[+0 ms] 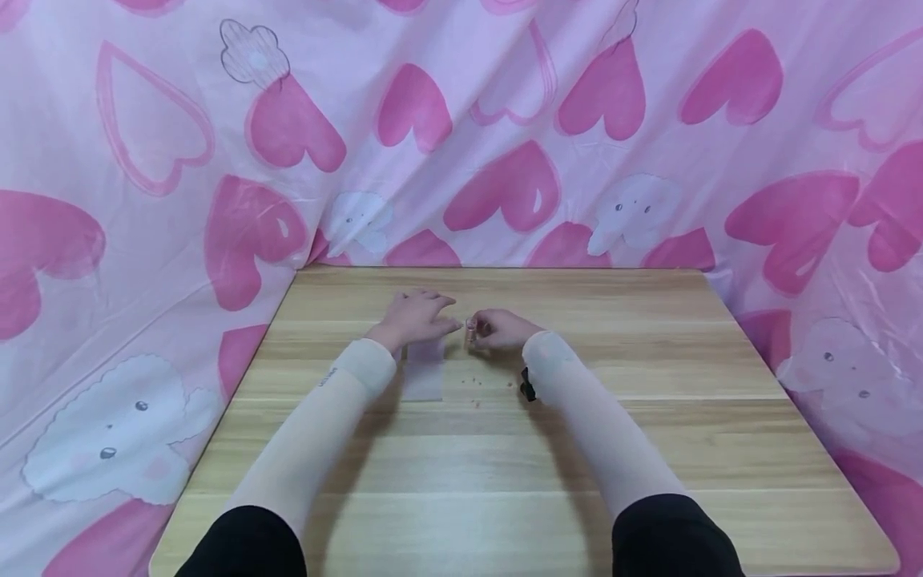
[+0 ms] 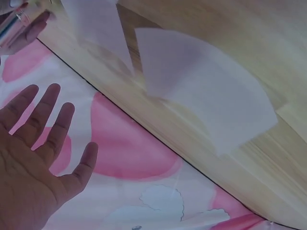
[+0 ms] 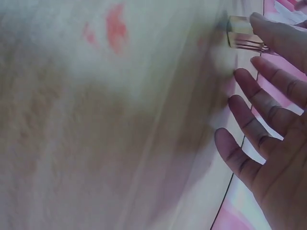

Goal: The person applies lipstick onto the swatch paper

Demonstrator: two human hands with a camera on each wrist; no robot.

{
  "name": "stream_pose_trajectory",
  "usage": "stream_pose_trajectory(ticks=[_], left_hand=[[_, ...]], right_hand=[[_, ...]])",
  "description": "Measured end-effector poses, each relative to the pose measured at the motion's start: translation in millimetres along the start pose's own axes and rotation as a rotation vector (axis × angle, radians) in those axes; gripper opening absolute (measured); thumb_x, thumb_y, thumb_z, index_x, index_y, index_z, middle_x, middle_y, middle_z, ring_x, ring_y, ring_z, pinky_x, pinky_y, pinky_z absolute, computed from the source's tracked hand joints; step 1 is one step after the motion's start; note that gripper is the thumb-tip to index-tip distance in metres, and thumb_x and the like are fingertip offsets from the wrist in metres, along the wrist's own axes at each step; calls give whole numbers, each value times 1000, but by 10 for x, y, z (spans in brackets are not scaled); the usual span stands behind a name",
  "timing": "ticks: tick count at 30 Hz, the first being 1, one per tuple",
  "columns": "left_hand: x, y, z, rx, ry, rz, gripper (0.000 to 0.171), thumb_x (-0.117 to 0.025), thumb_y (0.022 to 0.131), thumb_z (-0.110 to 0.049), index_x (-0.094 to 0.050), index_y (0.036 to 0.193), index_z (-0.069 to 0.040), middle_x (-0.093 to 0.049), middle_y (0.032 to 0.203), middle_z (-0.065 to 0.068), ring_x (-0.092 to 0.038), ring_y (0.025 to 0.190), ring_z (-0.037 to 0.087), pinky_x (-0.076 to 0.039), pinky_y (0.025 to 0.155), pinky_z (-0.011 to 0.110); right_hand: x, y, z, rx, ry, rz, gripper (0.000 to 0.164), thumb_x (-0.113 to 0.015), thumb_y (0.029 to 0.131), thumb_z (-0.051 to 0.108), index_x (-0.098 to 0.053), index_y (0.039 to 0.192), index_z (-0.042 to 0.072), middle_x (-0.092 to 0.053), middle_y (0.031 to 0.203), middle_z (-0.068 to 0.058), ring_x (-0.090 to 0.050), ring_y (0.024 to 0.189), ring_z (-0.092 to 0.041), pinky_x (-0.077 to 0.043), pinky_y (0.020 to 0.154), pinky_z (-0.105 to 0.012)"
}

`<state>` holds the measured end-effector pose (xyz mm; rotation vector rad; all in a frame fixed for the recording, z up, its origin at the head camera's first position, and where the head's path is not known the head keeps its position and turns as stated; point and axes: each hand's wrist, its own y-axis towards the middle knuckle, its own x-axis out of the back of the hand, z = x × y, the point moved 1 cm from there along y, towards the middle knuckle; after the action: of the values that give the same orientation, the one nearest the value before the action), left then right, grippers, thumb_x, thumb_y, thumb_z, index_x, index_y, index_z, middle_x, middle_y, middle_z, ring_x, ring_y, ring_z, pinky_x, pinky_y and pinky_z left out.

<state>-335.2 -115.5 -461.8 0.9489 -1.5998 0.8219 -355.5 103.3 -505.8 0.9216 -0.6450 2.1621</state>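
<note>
My right hand (image 1: 505,329) pinches a small clear container (image 1: 471,333) near the middle of the table. In the right wrist view, thin lines show along the side of this clear piece (image 3: 243,34), close to the thumb; its exact kind is hard to make out. My left hand (image 1: 418,318) hovers to the left with fingers spread and nothing in them. Beneath and in front of it lies a pale paper sheet (image 1: 423,381), which looks bent like a fan (image 2: 201,81) in the left wrist view. Several tiny reddish bits (image 1: 476,381) lie scattered right of the sheet.
A second pale sheet (image 2: 98,26) lies beside the first in the left wrist view. The wooden table (image 1: 461,497) ends at a far edge against a pink curtain (image 1: 461,184) with hearts. A black clip-like piece (image 1: 528,386) hangs at the right wrist.
</note>
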Motion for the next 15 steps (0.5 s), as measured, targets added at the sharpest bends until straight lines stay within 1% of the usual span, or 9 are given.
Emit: stream_pose_trajectory(ticks=[5, 7, 9, 11, 15], left_hand=[[-55, -3, -54, -27, -24, -11, 63, -55, 89, -61, -51, 139, -24, -52, 144, 5, -44, 135, 30, -29, 108, 67], [-88, -16, -74, -48, -14, -15, 62, -56, 88, -61, -53, 137, -25, -55, 140, 2, -48, 132, 27, -33, 106, 65], [-105, -23, -103, -74, -8, -28, 60, -58, 87, -61, -55, 135, -25, -59, 136, 0, -53, 128, 25, -37, 103, 63], [-104, -19, -140, -105, -3, -48, 58, -59, 87, -61, -56, 133, -26, -62, 131, -3, -57, 122, 22, -41, 101, 58], [-60, 19, -219, -161, 3, -109, 49, -61, 87, -56, -60, 126, -26, -67, 120, -6, -62, 110, 17, -48, 94, 47]], right_hand=[[-48, 33, -31, 52, -30, -8, 21, -68, 90, 35, -66, 110, 27, -66, 101, 9, -60, 96, -10, -50, 91, -33], [-73, 40, -40, 68, -54, -16, 21, -66, 90, 39, -66, 110, 31, -67, 100, 11, -61, 94, -8, -52, 90, -32], [-84, 39, -33, 74, -52, -29, 21, -65, 91, 42, -65, 109, 31, -68, 99, 11, -62, 94, -8, -52, 89, -32], [-82, 32, -27, 73, -65, -51, 21, -64, 91, 44, -64, 107, 32, -68, 99, 11, -63, 94, -7, -53, 89, -31], [-30, 22, -2, 51, -60, -114, 20, -65, 90, 42, -64, 106, 29, -70, 100, 9, -65, 95, -8, -53, 90, -33]])
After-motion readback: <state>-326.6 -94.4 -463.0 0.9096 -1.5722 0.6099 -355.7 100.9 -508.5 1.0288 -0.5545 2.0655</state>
